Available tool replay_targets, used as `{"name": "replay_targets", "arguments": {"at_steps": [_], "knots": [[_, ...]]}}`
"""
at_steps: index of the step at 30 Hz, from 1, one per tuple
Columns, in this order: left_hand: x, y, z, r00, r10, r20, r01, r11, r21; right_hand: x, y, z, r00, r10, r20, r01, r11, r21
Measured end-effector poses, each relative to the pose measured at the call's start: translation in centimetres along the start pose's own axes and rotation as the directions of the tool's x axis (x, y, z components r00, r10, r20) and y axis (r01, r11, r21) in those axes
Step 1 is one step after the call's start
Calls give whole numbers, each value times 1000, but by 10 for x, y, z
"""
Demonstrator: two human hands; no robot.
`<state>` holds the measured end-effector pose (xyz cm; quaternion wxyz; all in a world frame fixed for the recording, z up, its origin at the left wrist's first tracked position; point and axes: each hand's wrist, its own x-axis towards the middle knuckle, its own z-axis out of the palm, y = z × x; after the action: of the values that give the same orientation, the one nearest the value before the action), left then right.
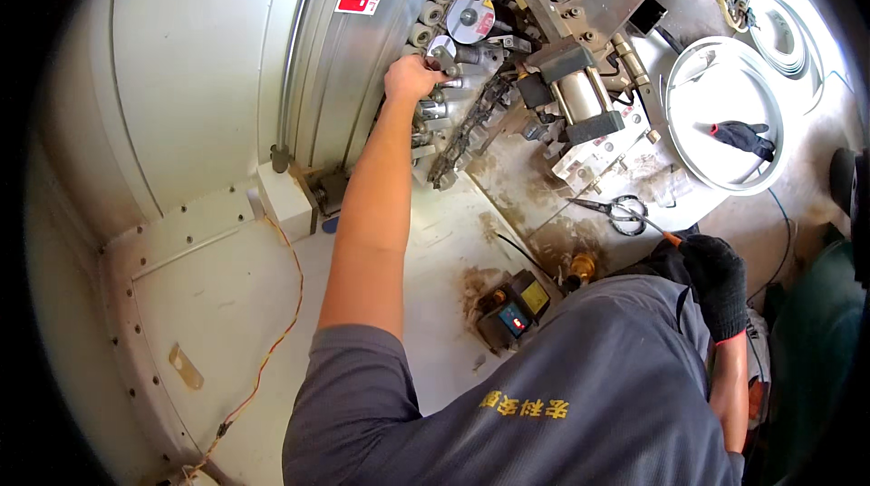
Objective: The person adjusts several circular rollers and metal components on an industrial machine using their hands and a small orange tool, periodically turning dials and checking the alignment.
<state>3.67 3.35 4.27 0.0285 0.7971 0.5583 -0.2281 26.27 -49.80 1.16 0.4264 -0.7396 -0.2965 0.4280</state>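
One large grey sheet-metal machine housing (181,78) fills the left half of the view. One white circular coil of plastic strip (725,110) lies at the right, with one dark glove (743,136) resting inside it. One cluster of metal rollers and brackets (471,42) sits at the top centre, beside one silver pneumatic cylinder (580,96). One small black control box with a lit display (512,309) stands on the white table surface (227,296). One pair of scissors (616,209) lies near the cylinder.

Left hand (412,78): bare, fingers curled closed around a small metal part of the roller cluster. Right hand (716,273): black-gloved, fingers closed on a thin orange-tipped tool (669,238), just beside the scissors.
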Motion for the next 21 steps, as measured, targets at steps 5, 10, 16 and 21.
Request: {"name": "replay_targets", "arguments": {"at_steps": [5, 10, 16, 21], "knots": [[0, -2, 7, 993, 56, 101, -56, 998, -6, -1, 3, 0, 1000, -4, -26, 4, 1000, 2], [-5, 17, 17, 994, -100, -43, 103, 991, 86, -1, -8, 2, 1000, -2, -13, 2, 1000, 7], [20, -11, 4, 966, 63, 249, -60, 998, -21, -2, -9, 3, 999, 31, 7, -31, 999, -12], [-5, 21, 10, 994, -80, 79, 70, 990, 119, 2, -20, 8, 999, 29, 34, -28, 999, -26]]}}
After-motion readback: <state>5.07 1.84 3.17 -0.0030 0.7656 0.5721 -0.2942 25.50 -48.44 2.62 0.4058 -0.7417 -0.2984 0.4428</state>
